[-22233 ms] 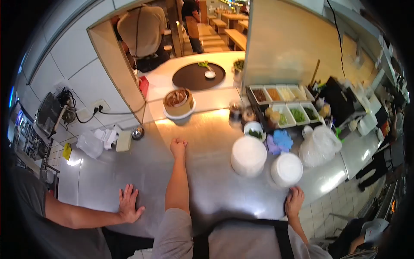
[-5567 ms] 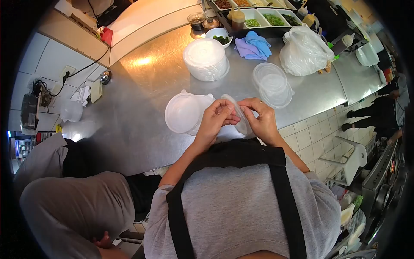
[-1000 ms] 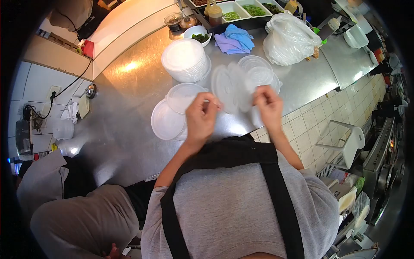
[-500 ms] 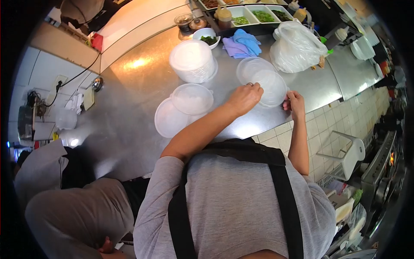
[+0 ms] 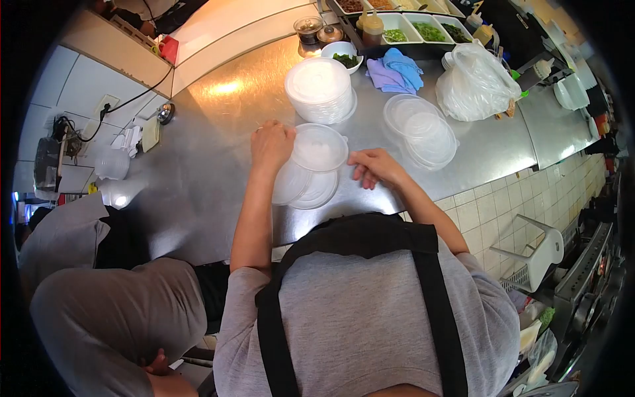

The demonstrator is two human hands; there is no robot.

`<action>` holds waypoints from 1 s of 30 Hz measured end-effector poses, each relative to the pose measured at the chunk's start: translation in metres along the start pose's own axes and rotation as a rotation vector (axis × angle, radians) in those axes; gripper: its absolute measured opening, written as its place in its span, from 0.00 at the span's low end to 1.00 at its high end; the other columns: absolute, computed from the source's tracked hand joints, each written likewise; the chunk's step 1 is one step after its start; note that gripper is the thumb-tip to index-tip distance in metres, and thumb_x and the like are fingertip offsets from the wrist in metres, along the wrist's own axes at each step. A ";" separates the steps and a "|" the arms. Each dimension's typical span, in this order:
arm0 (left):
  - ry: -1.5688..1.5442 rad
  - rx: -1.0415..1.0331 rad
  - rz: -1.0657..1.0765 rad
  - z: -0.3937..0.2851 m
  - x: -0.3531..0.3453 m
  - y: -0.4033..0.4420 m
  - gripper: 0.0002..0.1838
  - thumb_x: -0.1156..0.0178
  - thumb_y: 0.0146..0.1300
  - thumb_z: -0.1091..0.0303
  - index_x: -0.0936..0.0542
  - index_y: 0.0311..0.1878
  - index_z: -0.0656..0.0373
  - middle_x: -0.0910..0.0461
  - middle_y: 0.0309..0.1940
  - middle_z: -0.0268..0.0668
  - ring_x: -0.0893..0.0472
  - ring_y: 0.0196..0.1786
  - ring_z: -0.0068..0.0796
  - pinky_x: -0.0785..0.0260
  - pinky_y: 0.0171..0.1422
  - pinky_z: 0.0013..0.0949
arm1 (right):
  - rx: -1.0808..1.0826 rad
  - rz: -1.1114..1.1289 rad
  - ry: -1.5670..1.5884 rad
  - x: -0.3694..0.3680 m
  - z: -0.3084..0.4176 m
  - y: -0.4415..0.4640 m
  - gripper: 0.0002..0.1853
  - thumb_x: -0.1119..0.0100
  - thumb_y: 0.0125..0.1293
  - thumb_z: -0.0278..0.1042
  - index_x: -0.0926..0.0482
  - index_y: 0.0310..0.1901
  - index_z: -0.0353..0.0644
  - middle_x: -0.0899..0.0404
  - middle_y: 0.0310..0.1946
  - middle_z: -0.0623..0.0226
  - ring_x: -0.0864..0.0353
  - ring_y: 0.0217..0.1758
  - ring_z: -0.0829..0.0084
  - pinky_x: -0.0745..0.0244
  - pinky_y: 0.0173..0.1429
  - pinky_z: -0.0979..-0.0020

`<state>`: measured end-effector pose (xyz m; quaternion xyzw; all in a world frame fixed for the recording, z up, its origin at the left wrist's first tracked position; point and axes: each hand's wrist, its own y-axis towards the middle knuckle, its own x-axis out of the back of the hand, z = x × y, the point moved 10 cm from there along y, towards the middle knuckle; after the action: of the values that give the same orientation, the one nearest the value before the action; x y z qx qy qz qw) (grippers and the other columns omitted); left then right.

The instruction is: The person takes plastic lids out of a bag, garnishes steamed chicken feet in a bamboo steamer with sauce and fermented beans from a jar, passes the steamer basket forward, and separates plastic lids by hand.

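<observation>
A round translucent plastic lid (image 5: 319, 147) lies at the centre-left of the steel counter, on top of other round plastic pieces (image 5: 316, 192) that overlap beneath it. My left hand (image 5: 272, 145) is at its left rim with curled fingers; its fingertips are partly hidden. On the opposite side, my right hand (image 5: 376, 167) has its forefinger close to the rim and its other fingers loosely bent and apart. Just behind stands a tall stack of round plastic containers (image 5: 319, 89). Further right is a loose overlapping pile of clear lids (image 5: 430, 142).
Behind the lids are blue and purple cloths (image 5: 397, 69), a tied plastic bag (image 5: 476, 83) and a bowl of greens (image 5: 344, 58). Topping trays (image 5: 426, 30) line the back. Another person's knee (image 5: 86, 311) is at left. A white chair (image 5: 529, 251) stands at right.
Both hands have left the clear lids at the right and moved left to the overlapping round pieces. The view has shifted slightly.
</observation>
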<state>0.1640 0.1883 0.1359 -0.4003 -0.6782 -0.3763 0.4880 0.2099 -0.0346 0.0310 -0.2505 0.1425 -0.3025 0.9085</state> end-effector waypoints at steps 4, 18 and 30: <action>-0.236 -0.067 -0.114 -0.029 0.029 -0.018 0.09 0.38 0.54 0.67 0.20 0.36 0.62 0.23 0.41 0.46 0.25 0.49 0.48 0.33 0.54 0.45 | 0.107 -0.048 0.243 0.008 0.014 -0.001 0.13 0.41 0.63 0.42 0.26 0.32 0.40 0.25 0.22 0.68 0.26 0.16 0.77 0.31 0.17 0.76; -1.765 0.328 0.395 -0.118 -0.052 -0.075 0.11 0.42 0.65 0.70 0.27 0.48 0.63 0.22 0.36 0.35 0.22 0.37 0.22 0.26 0.42 0.25 | 0.849 -0.491 -0.726 -0.011 0.104 -0.118 0.12 0.34 0.52 0.27 0.27 0.37 0.40 0.24 0.33 0.64 0.23 0.30 0.65 0.26 0.35 0.67; -1.779 0.313 0.497 -0.118 -0.057 -0.090 0.10 0.45 0.67 0.67 0.26 0.48 0.60 0.22 0.37 0.34 0.21 0.39 0.23 0.25 0.46 0.30 | 0.338 -0.053 0.113 0.002 0.044 -0.060 0.11 0.33 0.56 0.27 0.24 0.39 0.41 0.24 0.33 0.75 0.26 0.36 0.84 0.30 0.43 0.80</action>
<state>0.1361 0.0361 0.0983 -0.6043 -0.7402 0.2790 -0.0956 0.2009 -0.0610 0.1000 -0.0803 0.1339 -0.3596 0.9199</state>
